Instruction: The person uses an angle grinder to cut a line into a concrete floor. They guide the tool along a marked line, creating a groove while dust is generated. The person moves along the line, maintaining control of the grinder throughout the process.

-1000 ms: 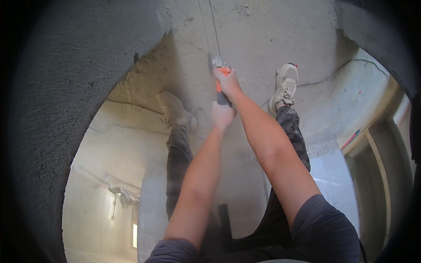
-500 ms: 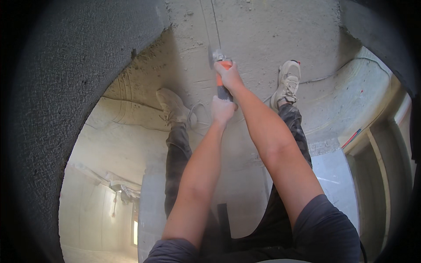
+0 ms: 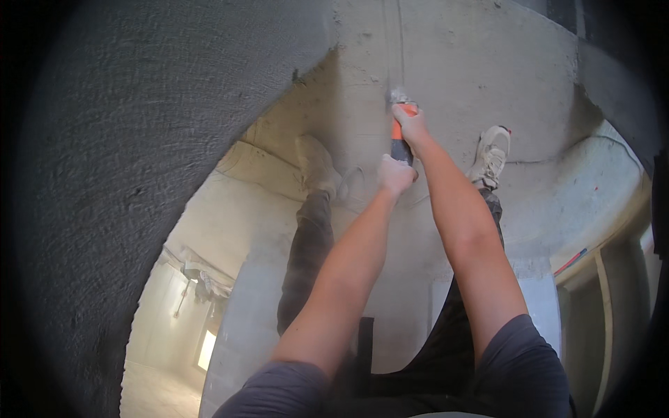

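An orange and black angle grinder (image 3: 397,131) points away from me, its metal head low against the dusty concrete floor (image 3: 453,63). My right hand (image 3: 412,127) is closed round the orange front of its body. Behind it, my left hand (image 3: 397,175) grips the black rear part. Pale dust hangs about the grinder's head and blurs the disc on its left side. Two thin parallel grooves (image 3: 401,42) run through the concrete from the head toward the far edge.
My left shoe (image 3: 313,164) and right shoe (image 3: 492,153) stand apart on either side of the grinder. A cable (image 3: 533,161) trails over the floor by the right shoe. A rough dark grey wall (image 3: 160,104) rises at the left. Red and blue pipes (image 3: 571,261) show at the right.
The view has shifted, so hands, grinder and shoes all appear further right. Both hands keep their hold on the grinder. Dust looks thicker around my left shoe and the cable loop beside it.
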`<action>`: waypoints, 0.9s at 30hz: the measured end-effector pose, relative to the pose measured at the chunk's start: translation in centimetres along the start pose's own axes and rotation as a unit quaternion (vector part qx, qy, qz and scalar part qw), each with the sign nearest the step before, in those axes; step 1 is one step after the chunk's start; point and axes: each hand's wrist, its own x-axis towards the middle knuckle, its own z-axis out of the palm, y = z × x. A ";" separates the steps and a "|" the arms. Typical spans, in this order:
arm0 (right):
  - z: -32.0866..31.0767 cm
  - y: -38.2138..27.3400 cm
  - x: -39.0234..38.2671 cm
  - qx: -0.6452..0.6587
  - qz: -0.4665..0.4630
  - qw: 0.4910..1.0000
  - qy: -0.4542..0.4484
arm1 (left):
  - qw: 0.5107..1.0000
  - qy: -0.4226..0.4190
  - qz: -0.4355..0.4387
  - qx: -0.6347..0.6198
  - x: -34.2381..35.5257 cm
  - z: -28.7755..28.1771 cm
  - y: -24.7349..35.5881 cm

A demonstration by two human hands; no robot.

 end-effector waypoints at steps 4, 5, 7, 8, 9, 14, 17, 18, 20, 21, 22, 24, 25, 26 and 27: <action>0.5 2.8 0.6 -0.044 0.003 0.998 0.048 | 0.999 0.023 0.044 -0.023 0.4 1.4 -2.9; -0.5 3.1 1.9 -0.043 0.000 0.998 0.042 | 0.998 0.011 0.046 -0.030 0.2 1.8 -2.6; 0.4 2.3 0.7 -0.040 0.018 0.999 0.027 | 0.998 0.023 0.040 -0.050 0.2 1.5 -2.2; 0.7 1.4 -0.3 -0.040 0.032 0.998 0.028 | 0.997 0.038 0.037 -0.064 0.0 1.2 -1.7; 0.9 -0.2 -1.1 -0.040 0.041 0.998 0.032 | 0.998 0.015 0.017 -0.063 0.0 0.7 -1.2; 0.5 0.1 -0.3 -0.059 0.032 0.996 0.055 | 0.996 -0.056 -0.029 -0.059 -0.6 -1.0 0.7; 0.9 -0.4 -0.1 -0.042 0.022 0.998 0.031 | 0.998 -0.031 -0.009 -0.052 0.3 -0.6 0.0; 0.8 -0.6 -0.2 -0.039 0.017 0.999 0.026 | 0.998 -0.036 -0.009 -0.055 0.2 -0.6 0.3; 0.7 -1.0 -0.5 -0.056 0.024 0.997 0.037 | 0.997 -0.046 -0.010 -0.061 0.0 -0.9 0.8; 0.6 -1.4 -0.4 -0.063 0.024 0.997 0.045 | 0.996 -0.045 -0.003 -0.074 0.0 -1.0 1.3; 0.6 -1.8 -0.2 -0.068 0.021 0.996 0.048 | 0.995 -0.044 0.003 -0.087 -0.3 -1.1 1.7; 0.7 -3.1 -0.2 -0.080 0.014 0.995 0.052 | 0.994 -0.038 0.021 -0.096 -0.2 -1.4 2.5; 0.7 -4.0 -0.3 -0.075 0.018 0.996 0.045 | 0.995 -0.034 0.032 -0.092 0.0 -1.6 2.8; 0.7 -5.0 -0.4 -0.070 0.023 0.997 0.039 | 0.995 -0.030 0.043 -0.087 0.3 -1.7 3.1; 1.0 -5.9 -0.7 -0.065 0.028 0.997 0.031 | 0.995 0.000 0.055 -0.083 0.8 -1.7 2.7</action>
